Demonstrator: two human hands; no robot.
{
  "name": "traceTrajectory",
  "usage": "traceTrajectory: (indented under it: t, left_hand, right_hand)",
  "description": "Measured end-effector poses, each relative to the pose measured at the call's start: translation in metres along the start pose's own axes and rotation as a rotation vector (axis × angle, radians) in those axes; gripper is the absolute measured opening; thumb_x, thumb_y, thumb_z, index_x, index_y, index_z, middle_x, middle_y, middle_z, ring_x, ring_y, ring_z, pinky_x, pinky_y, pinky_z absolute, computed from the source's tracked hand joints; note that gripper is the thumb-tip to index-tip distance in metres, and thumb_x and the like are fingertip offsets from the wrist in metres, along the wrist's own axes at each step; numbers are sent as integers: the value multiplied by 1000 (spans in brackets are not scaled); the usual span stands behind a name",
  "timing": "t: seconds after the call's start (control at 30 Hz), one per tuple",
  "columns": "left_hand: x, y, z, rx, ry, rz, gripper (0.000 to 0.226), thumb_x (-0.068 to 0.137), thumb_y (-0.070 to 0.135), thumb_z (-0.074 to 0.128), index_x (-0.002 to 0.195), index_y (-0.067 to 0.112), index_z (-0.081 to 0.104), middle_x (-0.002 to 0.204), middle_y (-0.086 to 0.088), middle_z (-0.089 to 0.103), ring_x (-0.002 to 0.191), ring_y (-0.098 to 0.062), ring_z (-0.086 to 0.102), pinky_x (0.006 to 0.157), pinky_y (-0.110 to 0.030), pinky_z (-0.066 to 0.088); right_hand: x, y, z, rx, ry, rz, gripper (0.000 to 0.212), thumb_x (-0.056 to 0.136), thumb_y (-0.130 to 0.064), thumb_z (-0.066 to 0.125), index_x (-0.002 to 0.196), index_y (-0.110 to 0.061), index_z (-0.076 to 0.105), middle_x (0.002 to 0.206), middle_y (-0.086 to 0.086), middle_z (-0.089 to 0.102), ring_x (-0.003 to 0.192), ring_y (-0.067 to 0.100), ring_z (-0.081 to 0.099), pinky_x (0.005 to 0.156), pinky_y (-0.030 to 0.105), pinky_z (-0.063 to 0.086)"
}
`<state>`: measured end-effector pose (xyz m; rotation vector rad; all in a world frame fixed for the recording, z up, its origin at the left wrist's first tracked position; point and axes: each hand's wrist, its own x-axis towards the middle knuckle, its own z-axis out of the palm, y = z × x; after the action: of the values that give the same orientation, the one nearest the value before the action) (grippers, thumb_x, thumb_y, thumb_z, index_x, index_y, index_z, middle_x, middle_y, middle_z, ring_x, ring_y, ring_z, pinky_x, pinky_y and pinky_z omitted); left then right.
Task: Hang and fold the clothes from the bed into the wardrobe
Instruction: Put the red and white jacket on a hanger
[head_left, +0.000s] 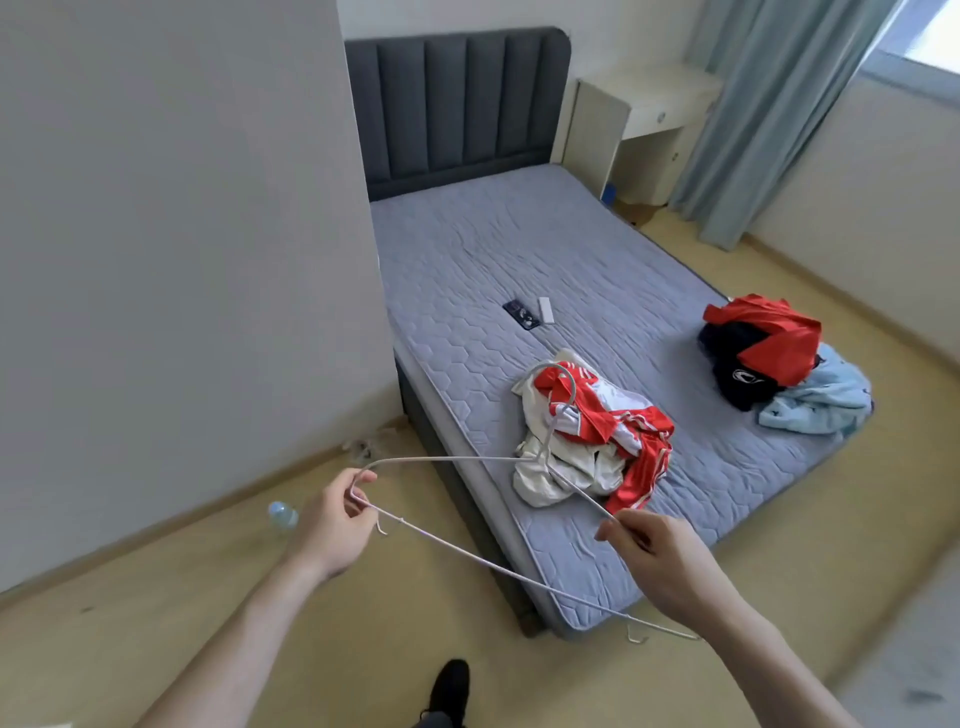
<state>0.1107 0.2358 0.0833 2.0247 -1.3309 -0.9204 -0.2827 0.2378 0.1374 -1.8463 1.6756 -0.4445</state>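
Observation:
I hold a thin white wire hanger (457, 459) flat in front of me, its hook pointing toward the bed. My left hand (332, 525) grips the hanger's left corner. My right hand (660, 556) pinches its right arm. On the grey mattress (519, 270), just beyond the hanger, lies a crumpled red and white garment (597, 441). A second heap with red, black and light blue clothes (779, 358) sits at the mattress's right edge. No wardrobe shows in this view.
A dark phone (521, 314) and a small white remote (545, 310) lie mid-mattress. A plastic bottle (283, 515) lies on the wooden floor by the white wall at left. A cream desk (639, 119) and blue curtain (769, 114) stand beyond the bed.

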Motion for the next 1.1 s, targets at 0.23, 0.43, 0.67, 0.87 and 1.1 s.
traceTrajectory:
  t: [0.23,0.43,0.67,0.87,1.1]
  left_hand:
    - [79,49,65,75,-233,57,50,87,8,63,134,25,60,100,11,68,87,-12,65,80,-29,51]
    - [124,102,130,181,-415,61,57,90,8,57,145,23,52,116,7,68,103,-24,65,92,-32,51]
    - [166,158,235,232,-504,11,43,89,13,60,130,24,60,113,10,67,101,-16,63,86,-24,46]
    - [212,204,352,263,-542,-175,40,90,12,62,129,19,63,123,0,68,112,-18,63,92,-23,47]
    - [286,247,487,316,-529,-317,41,90,21,62,130,21,64,133,0,64,122,-21,58,104,-28,45]
  right_hand:
    - [30,41,-11,164,135,192,29,100,-33,64,74,-26,74,49,-10,42,47,6,35,47,22,27]
    - [54,97,-47,227,206,278,34,96,-45,63,73,-24,75,48,-8,39,46,5,32,47,22,24]
    - [128,196,-82,225,212,357,44,99,-39,65,75,-3,68,54,-4,41,53,10,36,55,33,29]
    - [209,298,-128,289,155,417,39,100,-33,62,75,-2,66,53,-7,43,51,7,39,51,24,31]
    - [295,402,-162,311,75,446,37,98,-34,59,74,-8,69,51,-6,46,51,7,38,53,28,30]
